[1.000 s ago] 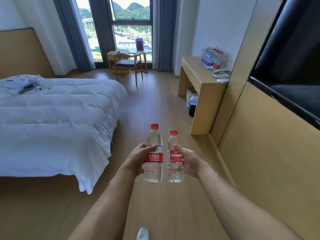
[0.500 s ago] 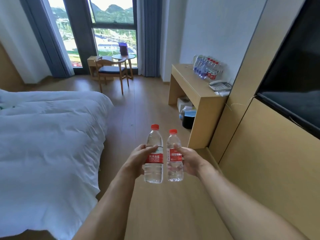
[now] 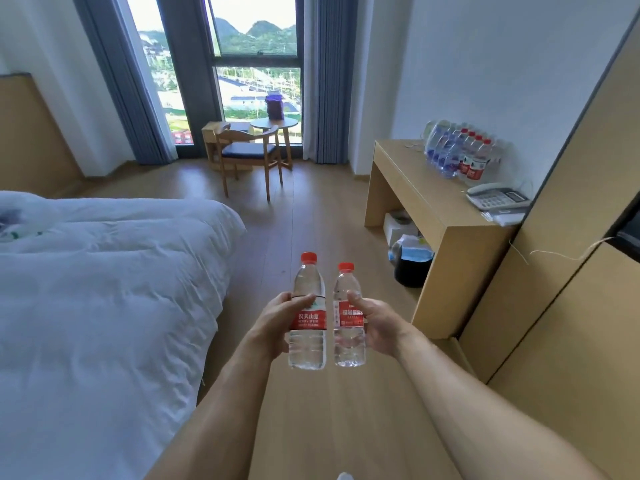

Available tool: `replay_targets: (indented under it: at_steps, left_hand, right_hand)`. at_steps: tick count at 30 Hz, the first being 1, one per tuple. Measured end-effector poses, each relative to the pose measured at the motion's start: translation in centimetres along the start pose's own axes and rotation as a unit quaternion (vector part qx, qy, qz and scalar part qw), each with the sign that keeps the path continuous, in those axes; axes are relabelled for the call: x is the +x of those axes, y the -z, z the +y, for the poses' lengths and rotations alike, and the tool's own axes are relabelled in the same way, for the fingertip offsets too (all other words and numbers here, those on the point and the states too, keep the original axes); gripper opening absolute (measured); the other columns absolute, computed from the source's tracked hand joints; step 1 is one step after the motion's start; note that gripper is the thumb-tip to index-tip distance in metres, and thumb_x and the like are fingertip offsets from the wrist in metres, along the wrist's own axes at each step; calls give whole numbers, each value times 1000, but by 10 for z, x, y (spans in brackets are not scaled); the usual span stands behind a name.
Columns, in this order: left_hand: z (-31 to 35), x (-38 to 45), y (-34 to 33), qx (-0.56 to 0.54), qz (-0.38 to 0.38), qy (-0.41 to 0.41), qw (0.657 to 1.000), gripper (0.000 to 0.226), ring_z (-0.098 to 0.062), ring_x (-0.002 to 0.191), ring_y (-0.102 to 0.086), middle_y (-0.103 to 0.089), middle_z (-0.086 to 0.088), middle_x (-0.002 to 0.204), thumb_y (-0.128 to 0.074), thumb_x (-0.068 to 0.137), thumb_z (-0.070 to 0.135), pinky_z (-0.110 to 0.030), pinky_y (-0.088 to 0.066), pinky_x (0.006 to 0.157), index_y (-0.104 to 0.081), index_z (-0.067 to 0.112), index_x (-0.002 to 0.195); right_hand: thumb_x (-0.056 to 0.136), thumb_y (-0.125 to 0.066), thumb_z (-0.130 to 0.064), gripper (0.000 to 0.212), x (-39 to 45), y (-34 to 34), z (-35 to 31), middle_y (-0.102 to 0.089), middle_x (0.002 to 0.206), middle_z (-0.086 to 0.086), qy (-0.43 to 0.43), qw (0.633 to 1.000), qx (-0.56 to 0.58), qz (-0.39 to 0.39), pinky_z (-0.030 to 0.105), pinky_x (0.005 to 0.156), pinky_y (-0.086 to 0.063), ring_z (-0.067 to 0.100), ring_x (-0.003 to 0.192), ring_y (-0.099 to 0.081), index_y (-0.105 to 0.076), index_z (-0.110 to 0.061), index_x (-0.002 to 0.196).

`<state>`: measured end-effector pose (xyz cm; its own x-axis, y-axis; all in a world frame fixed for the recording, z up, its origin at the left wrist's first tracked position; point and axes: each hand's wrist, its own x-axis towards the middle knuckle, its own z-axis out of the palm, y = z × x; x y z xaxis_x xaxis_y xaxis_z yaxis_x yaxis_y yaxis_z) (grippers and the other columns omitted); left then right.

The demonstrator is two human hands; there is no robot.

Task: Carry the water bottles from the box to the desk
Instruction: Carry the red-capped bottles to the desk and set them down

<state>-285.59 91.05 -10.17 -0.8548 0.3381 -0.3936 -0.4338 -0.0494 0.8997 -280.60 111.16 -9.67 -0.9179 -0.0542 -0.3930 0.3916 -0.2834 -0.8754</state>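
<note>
Bottles (image 3: 307, 317) upright in both hands (image 3: 273, 323).

The red label of the taller bottle (image 3: 307, 310) in my left hand (image 3: 273, 323) reads 农夫山泉, while the print on the shorter bottle (image 3: 349, 315) in my right hand (image 3: 379, 323) is too blurred to read.

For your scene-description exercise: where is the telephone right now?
In the head view, the telephone sits on the desk at right, at its near end by the wall, just in front of the row of bottles.
</note>
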Motion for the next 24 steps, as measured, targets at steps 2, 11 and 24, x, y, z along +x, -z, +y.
replay_targets:
  at_steps: [2, 11, 24]
  left_hand:
    - [20, 33, 0, -11, 20, 3, 1000, 45, -30, 88, -73, -70, -20, 108, -77, 87, 25, -45, -61, 75, -55, 8, 122]
    - [94, 167, -13, -24, 59, -14, 998, 47, -28, 83, -76, -74, -16, 100, -81, 83, 28, -44, -61, 71, -58, 9, 119]
    - [146, 338, -28, 9, 9, 4, 1000, 40, -33, 100, -71, -71, -17, 114, -76, 90, 26, -62, -57, 83, -57, 10, 122]
  right_hand:
    - [92, -64, -40, 65, 37, 7, -22, -60, 131, 32, -4, 1000, 3, -10, 70, 103, -41, 51, 122, -57, -52, 8, 135]
    - [91, -63, -38, 63, 162, 40, -107, -59, 132, 31, 6, 999, 12, -41, 70, 104, -40, 50, 124, -56, -54, 7, 134]
    - [100, -57, -34, 57, 302, 95, -169, -57, 134, 33, -4, 999, 34, 27, 70, 105, -39, 51, 125, -54, -51, 10, 135]
